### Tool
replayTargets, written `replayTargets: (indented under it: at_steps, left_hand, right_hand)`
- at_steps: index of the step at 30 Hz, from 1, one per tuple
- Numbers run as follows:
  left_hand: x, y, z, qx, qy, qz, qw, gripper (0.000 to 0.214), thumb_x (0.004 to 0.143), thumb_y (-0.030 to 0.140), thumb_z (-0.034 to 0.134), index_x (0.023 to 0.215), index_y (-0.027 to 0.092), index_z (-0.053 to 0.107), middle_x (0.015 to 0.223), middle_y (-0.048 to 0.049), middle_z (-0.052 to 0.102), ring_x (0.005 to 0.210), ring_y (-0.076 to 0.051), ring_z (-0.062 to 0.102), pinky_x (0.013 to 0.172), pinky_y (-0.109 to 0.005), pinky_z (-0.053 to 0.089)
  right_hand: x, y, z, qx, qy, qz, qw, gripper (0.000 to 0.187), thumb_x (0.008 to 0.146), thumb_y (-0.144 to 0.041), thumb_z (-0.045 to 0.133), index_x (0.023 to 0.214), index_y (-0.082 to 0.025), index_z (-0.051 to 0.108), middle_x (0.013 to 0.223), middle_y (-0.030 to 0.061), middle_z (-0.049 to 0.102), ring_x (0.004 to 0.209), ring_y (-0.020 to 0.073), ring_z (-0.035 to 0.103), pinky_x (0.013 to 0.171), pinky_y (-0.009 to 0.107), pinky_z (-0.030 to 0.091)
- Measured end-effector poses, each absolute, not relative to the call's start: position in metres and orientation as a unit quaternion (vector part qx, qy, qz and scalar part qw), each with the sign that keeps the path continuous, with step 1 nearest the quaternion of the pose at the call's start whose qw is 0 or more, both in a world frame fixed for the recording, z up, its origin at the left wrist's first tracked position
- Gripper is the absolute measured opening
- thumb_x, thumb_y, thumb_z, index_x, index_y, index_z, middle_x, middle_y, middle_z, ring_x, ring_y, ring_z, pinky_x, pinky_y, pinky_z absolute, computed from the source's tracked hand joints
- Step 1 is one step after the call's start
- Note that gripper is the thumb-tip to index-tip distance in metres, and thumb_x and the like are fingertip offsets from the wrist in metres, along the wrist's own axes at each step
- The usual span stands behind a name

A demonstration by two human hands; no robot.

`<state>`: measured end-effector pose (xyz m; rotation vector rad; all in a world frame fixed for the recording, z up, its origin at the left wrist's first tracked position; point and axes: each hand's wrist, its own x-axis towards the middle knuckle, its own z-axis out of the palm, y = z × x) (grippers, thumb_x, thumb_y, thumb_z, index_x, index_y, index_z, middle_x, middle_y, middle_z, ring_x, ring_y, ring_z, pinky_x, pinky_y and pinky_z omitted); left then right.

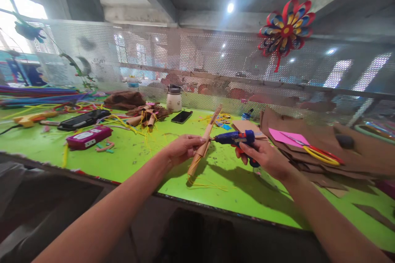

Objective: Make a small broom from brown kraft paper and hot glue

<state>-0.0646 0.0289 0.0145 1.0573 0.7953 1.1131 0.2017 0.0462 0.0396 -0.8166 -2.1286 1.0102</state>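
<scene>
My left hand [184, 148] is closed around the middle of a rolled brown paper tube [195, 163], which slants up and to the right over the green table. Yellow strands [206, 185] trail from the tube's lower end. In my right hand [262, 156] is a blue glue gun [230, 138] with an orange trigger, its fingers wrapped round the handle. The glue gun's nozzle points left and meets the tube beside my left fingertips; whether it touches the paper I cannot tell.
Left on the green table [129, 168] are a magenta box [89, 136], a black device [84, 119] and a yellow glue gun [33, 119]. Behind are paper rolls [151, 119], a phone [182, 117] and a jar [174, 99]. Brown paper sheets [364, 152] and scissors [324, 156] lie right.
</scene>
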Motion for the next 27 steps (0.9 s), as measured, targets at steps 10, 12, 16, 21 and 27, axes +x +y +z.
replayTargets:
  at_steps: [10, 12, 16, 21, 27]
  left_hand:
    - [-0.0637, 0.0295, 0.0146, 0.457, 0.367, 0.489, 0.646, 0.035, 0.067, 0.025, 0.079, 0.092, 0.003, 0.069, 0.092, -0.015, 0.07, 0.077, -0.015, 0.063, 0.07, -0.024, 0.049]
    - [-0.0634, 0.0291, 0.015, 0.457, 0.369, 0.488, 0.646, 0.034, 0.067, 0.026, 0.079, 0.091, 0.004, 0.07, 0.092, -0.0152, 0.07, 0.076, -0.015, 0.063, 0.07, -0.024, 0.049]
    - [-0.0618, 0.0272, 0.0168, 0.457, 0.368, 0.491, 0.644, 0.032, 0.067, 0.025, 0.079, 0.089, 0.004, 0.07, 0.09, -0.0151, 0.07, 0.075, -0.015, 0.063, 0.07, -0.024, 0.048]
    - [-0.0606, 0.0251, 0.0187, 0.47, 0.375, 0.488, 0.632, 0.031, 0.066, 0.025, 0.078, 0.086, 0.004, 0.07, 0.085, -0.014, 0.069, 0.069, -0.013, 0.061, 0.065, -0.024, 0.045]
    - [-0.0618, 0.0251, 0.0188, 0.492, 0.387, 0.486, 0.61, 0.027, 0.068, 0.027, 0.076, 0.082, 0.004, 0.07, 0.076, -0.0111, 0.068, 0.065, -0.013, 0.058, 0.059, -0.023, 0.042]
  right_hand:
    - [0.2069, 0.0543, 0.0347, -0.307, -0.804, 0.379, 0.339, 0.04, 0.09, -0.051, 0.047, 0.079, -0.015, 0.059, 0.07, 0.0041, 0.055, 0.061, 0.0135, 0.05, 0.057, 0.029, 0.035]
    - [0.2056, 0.0527, 0.0352, -0.302, -0.804, 0.384, 0.338, 0.039, 0.089, -0.051, 0.048, 0.08, -0.015, 0.059, 0.073, 0.0046, 0.056, 0.061, 0.0133, 0.05, 0.057, 0.029, 0.036]
    - [0.2021, 0.0495, 0.0362, -0.306, -0.81, 0.376, 0.329, 0.037, 0.089, -0.05, 0.048, 0.081, -0.015, 0.058, 0.078, 0.0062, 0.057, 0.062, 0.0137, 0.051, 0.056, 0.029, 0.037]
    - [0.2017, 0.0477, 0.0387, -0.31, -0.817, 0.365, 0.32, 0.037, 0.089, -0.049, 0.048, 0.079, -0.015, 0.058, 0.074, 0.0065, 0.058, 0.061, 0.0141, 0.052, 0.056, 0.029, 0.037]
    - [0.2056, 0.0468, 0.0416, -0.3, -0.817, 0.388, 0.303, 0.039, 0.088, -0.05, 0.048, 0.077, -0.015, 0.058, 0.076, 0.0069, 0.059, 0.059, 0.0132, 0.051, 0.054, 0.029, 0.037]
